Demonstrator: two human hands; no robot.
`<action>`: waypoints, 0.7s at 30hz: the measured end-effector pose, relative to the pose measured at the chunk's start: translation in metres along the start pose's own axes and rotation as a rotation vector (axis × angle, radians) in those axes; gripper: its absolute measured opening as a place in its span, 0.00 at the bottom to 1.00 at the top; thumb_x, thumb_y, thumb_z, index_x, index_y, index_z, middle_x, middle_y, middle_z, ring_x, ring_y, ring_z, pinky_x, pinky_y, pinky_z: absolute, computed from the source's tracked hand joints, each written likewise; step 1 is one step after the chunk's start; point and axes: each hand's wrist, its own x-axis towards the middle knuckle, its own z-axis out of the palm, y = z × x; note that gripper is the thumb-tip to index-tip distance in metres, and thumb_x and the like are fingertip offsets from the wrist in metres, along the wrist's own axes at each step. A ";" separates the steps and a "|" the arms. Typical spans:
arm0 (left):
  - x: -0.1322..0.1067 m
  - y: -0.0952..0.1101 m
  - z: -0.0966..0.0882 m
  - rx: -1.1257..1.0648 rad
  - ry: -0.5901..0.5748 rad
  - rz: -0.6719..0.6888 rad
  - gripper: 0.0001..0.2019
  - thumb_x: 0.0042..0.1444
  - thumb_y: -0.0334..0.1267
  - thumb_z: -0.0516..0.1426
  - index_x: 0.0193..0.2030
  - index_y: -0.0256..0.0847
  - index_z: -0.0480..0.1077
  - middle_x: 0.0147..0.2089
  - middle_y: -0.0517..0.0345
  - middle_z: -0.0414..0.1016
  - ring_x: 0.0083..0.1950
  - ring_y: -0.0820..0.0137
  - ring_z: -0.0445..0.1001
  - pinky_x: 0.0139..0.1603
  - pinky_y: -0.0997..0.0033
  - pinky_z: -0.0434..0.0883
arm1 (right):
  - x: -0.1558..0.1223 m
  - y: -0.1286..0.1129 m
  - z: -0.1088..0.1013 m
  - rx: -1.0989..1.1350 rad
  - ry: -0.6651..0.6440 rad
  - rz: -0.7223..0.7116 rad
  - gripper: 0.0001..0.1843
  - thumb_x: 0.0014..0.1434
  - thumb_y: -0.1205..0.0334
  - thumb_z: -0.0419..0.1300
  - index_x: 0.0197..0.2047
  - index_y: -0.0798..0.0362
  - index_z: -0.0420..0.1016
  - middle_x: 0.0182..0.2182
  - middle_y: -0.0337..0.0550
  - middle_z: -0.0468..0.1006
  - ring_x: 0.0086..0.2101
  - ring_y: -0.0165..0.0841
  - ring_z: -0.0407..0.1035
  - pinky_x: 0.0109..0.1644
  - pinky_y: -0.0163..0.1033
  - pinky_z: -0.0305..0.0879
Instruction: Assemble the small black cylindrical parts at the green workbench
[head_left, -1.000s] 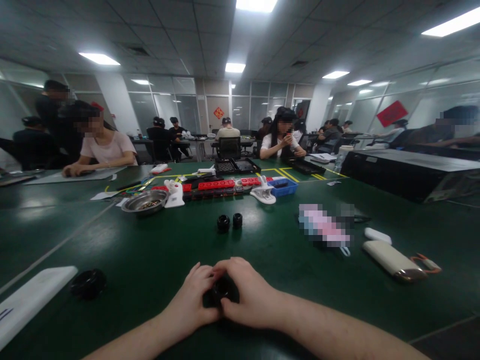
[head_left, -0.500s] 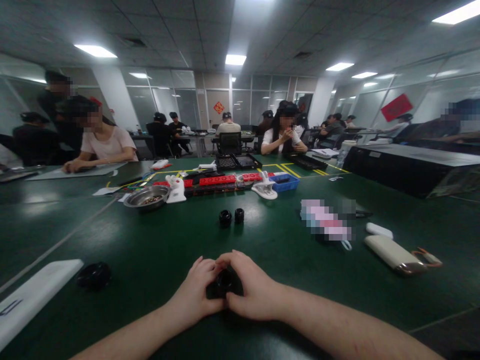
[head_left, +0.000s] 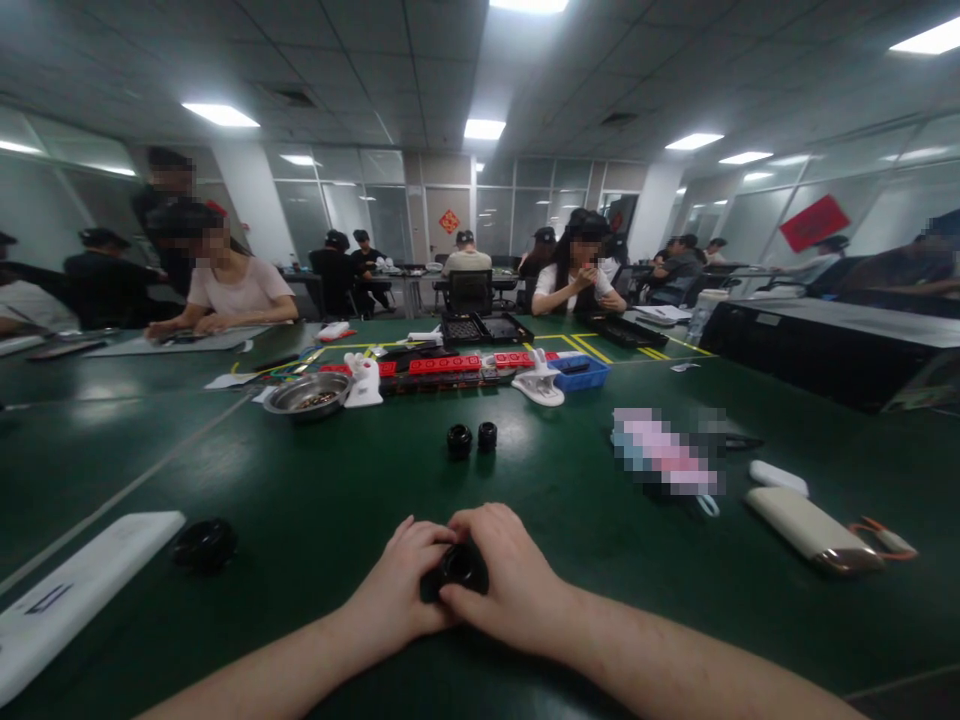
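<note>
My left hand (head_left: 401, 585) curls around the left side of a round black part (head_left: 457, 567) with an opening in its top. From the right, my right hand (head_left: 517, 580) grips the same part, its thumb across the near side and its fingers over the far side. Much of the part is hidden by the fingers. Beyond my hands, a black ribbed round piece (head_left: 459, 441) and a smaller black piece (head_left: 487, 436) stand side by side on the green table. Left of my hands lies a larger black ring-shaped piece (head_left: 204, 545).
A long white object (head_left: 82, 600) lies at the left. Farther back are a metal bowl (head_left: 309, 397), red blocks (head_left: 446, 364) and a blue basket (head_left: 581, 373). A beige power bank (head_left: 810, 530) rests at the right. A person (head_left: 240, 285) sits across the table.
The view has swung slightly left, so the table items sit farther right. My right thumb has shifted left across the black part. Both hands still hold it.
</note>
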 end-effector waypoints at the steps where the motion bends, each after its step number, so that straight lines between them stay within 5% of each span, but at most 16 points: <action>1: 0.000 0.000 0.000 0.004 0.006 0.000 0.18 0.43 0.45 0.60 0.43 0.45 0.70 0.49 0.55 0.68 0.53 0.58 0.63 0.61 0.45 0.43 | -0.001 0.000 -0.002 0.032 -0.033 -0.032 0.24 0.43 0.67 0.61 0.45 0.54 0.63 0.41 0.44 0.70 0.43 0.37 0.63 0.56 0.51 0.49; 5: 0.000 0.000 0.000 -0.009 0.008 0.018 0.17 0.44 0.48 0.60 0.42 0.46 0.70 0.49 0.55 0.68 0.53 0.58 0.63 0.61 0.45 0.42 | -0.003 0.003 -0.006 0.097 -0.081 -0.060 0.33 0.43 0.67 0.60 0.54 0.54 0.56 0.50 0.47 0.65 0.52 0.39 0.57 0.61 0.54 0.36; 11: 0.001 -0.005 0.003 -0.006 -0.001 0.031 0.18 0.42 0.47 0.61 0.42 0.47 0.70 0.49 0.57 0.68 0.52 0.59 0.64 0.60 0.44 0.43 | 0.000 0.002 -0.001 0.028 0.020 0.067 0.25 0.44 0.58 0.64 0.45 0.54 0.64 0.41 0.47 0.70 0.43 0.40 0.63 0.48 0.48 0.59; 14: 0.001 -0.007 0.004 -0.012 -0.001 0.027 0.21 0.43 0.45 0.61 0.46 0.48 0.68 0.50 0.57 0.67 0.54 0.59 0.62 0.61 0.45 0.42 | 0.001 0.000 -0.003 0.066 -0.041 0.006 0.20 0.45 0.66 0.60 0.43 0.55 0.66 0.39 0.46 0.71 0.41 0.37 0.64 0.47 0.45 0.60; 17: 0.000 -0.006 0.004 -0.007 0.001 0.016 0.21 0.41 0.45 0.62 0.45 0.47 0.69 0.51 0.55 0.66 0.55 0.57 0.61 0.61 0.44 0.42 | 0.000 0.002 -0.007 0.147 -0.078 -0.085 0.27 0.43 0.73 0.55 0.50 0.55 0.62 0.45 0.47 0.69 0.46 0.38 0.62 0.52 0.45 0.57; 21: 0.000 -0.005 0.002 -0.006 -0.007 0.020 0.19 0.43 0.47 0.61 0.44 0.47 0.70 0.49 0.56 0.68 0.53 0.58 0.62 0.61 0.45 0.43 | 0.000 0.005 -0.006 0.115 0.010 -0.019 0.27 0.45 0.66 0.59 0.51 0.54 0.61 0.47 0.48 0.68 0.47 0.39 0.61 0.51 0.46 0.57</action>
